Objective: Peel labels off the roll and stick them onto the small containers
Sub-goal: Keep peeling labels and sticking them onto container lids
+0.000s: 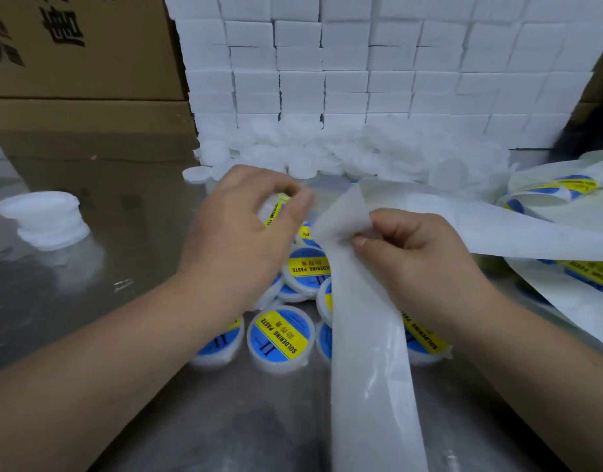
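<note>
My right hand pinches the white backing strip at a fold; the strip runs down toward me and off to the right toward the label roll. My left hand hovers just left of the fold with fingers curled, thumb and fingertips pinching a blue and yellow label that shows only partly behind the fingers. Below the hands lie several small white containers with blue and yellow "SOLDERING PASTE" labels on their lids.
A heap of unlabelled white containers lies behind the hands, in front of a wall of stacked white boxes. Cardboard cartons stand at left. Two stacked white containers sit on the metal table. Loose backing strip piles at right.
</note>
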Motion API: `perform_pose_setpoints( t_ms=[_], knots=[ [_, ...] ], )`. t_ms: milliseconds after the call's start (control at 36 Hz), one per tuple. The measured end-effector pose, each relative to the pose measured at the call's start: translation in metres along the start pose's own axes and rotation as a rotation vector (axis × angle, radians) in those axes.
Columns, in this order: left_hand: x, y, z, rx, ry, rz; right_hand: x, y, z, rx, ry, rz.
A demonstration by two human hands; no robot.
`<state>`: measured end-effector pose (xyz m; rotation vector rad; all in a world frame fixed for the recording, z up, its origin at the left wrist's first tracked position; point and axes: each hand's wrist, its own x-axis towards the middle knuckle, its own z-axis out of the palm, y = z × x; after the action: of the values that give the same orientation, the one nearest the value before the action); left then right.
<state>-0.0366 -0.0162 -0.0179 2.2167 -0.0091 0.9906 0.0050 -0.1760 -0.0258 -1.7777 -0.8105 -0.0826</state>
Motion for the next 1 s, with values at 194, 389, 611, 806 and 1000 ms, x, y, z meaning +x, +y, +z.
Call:
perform_pose_setpoints(
  t_ms=[194, 389, 611, 806, 1000],
  knots=[
    [0.009, -0.01, 0.0, -0.197, 0.17, -0.287, -0.002, -0.002, 0.001, 0.008, 0.075, -0.046],
    [0.012, -0.016, 0.0, -0.22, 0.161, -0.305, -0.003, -0.002, -0.001, -0.148, 0.274, -0.12],
    [0.002, -0.009, 0.001, -0.042, 0.109, -0.053, 0.0, -0.003, -0.003, -0.299, 0.214, -0.272],
    [0.0, -0.007, -0.001, 0.024, 0.112, 0.05, 0.0, -0.002, -0.004, -0.046, 0.186, -0.194],
    [-0.001, -0.005, 0.0, 0.02, 0.116, 0.072, -0.002, -0.003, -0.006, -0.051, 0.177, -0.115]
  ],
)
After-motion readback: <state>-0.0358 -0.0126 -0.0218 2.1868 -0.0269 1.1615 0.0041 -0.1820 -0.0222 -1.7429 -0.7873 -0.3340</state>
